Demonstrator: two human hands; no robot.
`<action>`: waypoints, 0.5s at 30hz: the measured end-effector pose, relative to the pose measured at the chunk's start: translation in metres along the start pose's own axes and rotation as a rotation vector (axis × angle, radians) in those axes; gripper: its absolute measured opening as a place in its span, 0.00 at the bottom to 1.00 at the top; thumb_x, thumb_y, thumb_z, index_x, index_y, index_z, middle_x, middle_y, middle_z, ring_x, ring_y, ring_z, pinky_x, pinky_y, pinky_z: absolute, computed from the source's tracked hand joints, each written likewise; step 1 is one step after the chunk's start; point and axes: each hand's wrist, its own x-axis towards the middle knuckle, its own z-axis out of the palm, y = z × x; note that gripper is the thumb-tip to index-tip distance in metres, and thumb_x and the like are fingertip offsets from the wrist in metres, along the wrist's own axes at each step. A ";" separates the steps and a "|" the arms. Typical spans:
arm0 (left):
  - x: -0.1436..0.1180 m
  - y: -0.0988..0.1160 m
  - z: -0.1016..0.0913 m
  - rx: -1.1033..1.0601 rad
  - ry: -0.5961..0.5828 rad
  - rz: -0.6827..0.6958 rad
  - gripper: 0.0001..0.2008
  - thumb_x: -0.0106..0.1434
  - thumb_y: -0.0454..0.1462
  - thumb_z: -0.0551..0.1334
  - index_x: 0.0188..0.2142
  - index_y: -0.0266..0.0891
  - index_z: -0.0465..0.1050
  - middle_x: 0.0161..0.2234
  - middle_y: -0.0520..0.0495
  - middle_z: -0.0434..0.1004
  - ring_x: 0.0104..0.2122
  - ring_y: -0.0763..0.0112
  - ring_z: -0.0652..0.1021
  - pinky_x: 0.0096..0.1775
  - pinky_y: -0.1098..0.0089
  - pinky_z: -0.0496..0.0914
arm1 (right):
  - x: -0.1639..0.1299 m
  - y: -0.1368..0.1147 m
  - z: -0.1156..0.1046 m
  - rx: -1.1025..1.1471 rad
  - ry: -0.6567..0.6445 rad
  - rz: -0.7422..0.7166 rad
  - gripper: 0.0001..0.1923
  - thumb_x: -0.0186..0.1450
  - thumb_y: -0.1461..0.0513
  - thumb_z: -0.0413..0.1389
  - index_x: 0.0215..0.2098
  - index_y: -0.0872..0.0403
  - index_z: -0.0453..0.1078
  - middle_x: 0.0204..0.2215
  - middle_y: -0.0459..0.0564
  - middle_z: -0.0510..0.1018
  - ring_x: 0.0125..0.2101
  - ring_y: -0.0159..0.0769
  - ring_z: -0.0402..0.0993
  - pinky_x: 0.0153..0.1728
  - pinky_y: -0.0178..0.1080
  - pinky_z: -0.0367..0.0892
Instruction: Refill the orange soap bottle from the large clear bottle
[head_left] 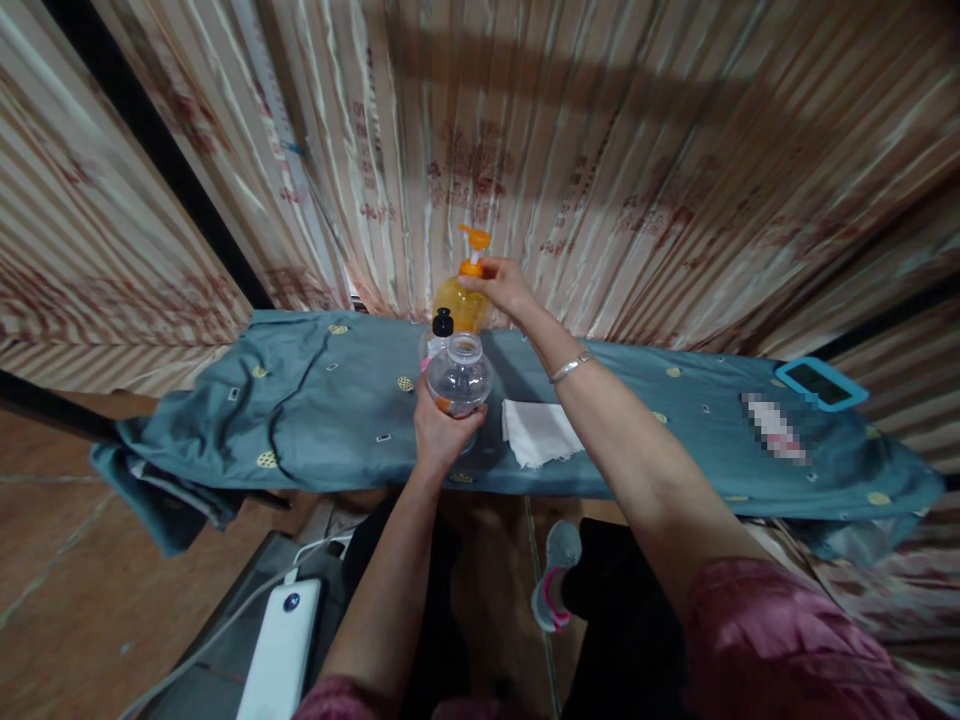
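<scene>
The brown floor (52, 540) is showing below a wrinkled blue-green tablecloth (337, 400). Near its front edge, the left hand (441, 432) is gripping a clear plastic bottle (459, 380), and a white cloth (540, 435) is lying nearby. Farther back, the right hand (504, 285) is pinching a yellow pump bottle (452, 300) by its neck. Striped curtains (465, 110) are hanging behind.

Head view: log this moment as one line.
left hand: around uncapped clear bottle | right hand: holding yellow pump bottle near top | between: black-capped bottle | on teal cover: white cloth
</scene>
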 end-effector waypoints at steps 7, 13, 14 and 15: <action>0.000 -0.002 -0.002 -0.020 0.001 0.051 0.49 0.41 0.39 0.76 0.60 0.39 0.56 0.56 0.36 0.73 0.55 0.52 0.76 0.56 0.57 0.71 | -0.042 -0.015 -0.059 0.094 0.173 -0.095 0.19 0.43 0.53 0.66 0.29 0.55 0.72 0.29 0.47 0.77 0.33 0.37 0.72 0.41 0.41 0.67; -0.003 -0.006 -0.003 -0.028 0.002 0.143 0.49 0.42 0.41 0.77 0.61 0.41 0.56 0.60 0.36 0.68 0.60 0.50 0.71 0.61 0.56 0.66 | -0.093 -0.023 -0.089 0.100 0.246 -0.072 0.19 0.44 0.53 0.68 0.30 0.54 0.73 0.29 0.47 0.76 0.32 0.37 0.71 0.38 0.41 0.66; -0.003 -0.007 -0.004 -0.036 0.006 0.164 0.50 0.42 0.42 0.77 0.61 0.40 0.55 0.60 0.35 0.67 0.60 0.50 0.70 0.61 0.55 0.65 | -0.102 -0.022 -0.092 0.103 0.242 -0.058 0.19 0.45 0.53 0.69 0.30 0.55 0.74 0.29 0.47 0.76 0.31 0.36 0.71 0.38 0.40 0.66; -0.003 -0.008 -0.006 -0.048 0.017 0.188 0.51 0.43 0.44 0.76 0.62 0.39 0.54 0.61 0.34 0.66 0.61 0.49 0.69 0.61 0.54 0.65 | -0.111 -0.022 -0.095 0.104 0.238 -0.041 0.19 0.44 0.54 0.70 0.30 0.55 0.74 0.28 0.46 0.76 0.30 0.35 0.70 0.36 0.39 0.65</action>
